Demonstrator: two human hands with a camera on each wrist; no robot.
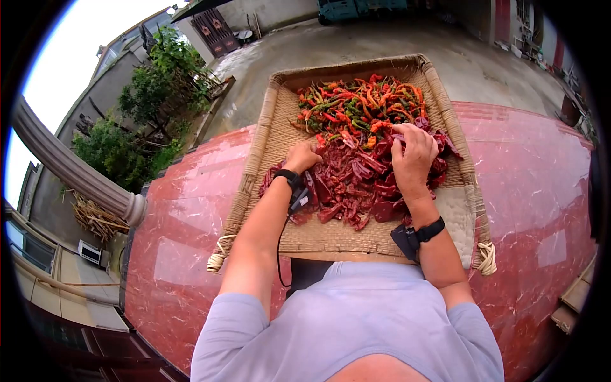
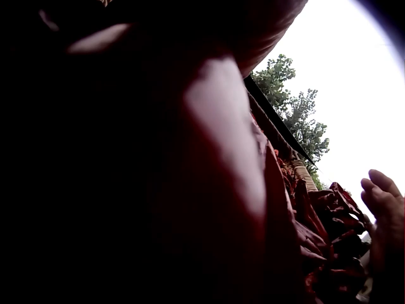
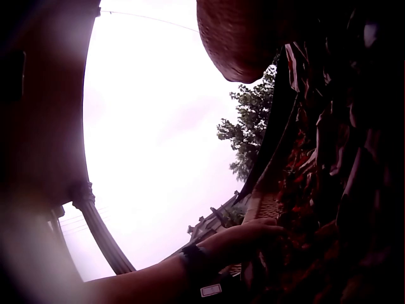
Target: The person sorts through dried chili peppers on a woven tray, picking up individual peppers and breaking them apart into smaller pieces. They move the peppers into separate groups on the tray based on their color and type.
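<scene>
A shallow woven basket (image 1: 261, 146) holds a heap of chili peppers in front of me. Dark red, wrinkled dried chilies (image 1: 344, 184) fill its nearer half; brighter orange, red and green chilies (image 1: 356, 105) lie at the far end. My left hand (image 1: 302, 157) rests at the left side of the dried chilies, its fingertips down among them and partly hidden. On the right, my right hand (image 1: 415, 156) is over the heap with its fingers loosely bent and the thumb apart. In the left wrist view, dried chilies (image 2: 342, 215) lie close to the right hand (image 2: 385, 209).
The basket's raised rim (image 1: 449, 114) runs along its sides and far end, while its near edge is low. A pale flat patch (image 1: 455, 213) covers its near right corner. Red tiled floor (image 1: 528, 184) surrounds it; a column (image 1: 83, 169) stands left.
</scene>
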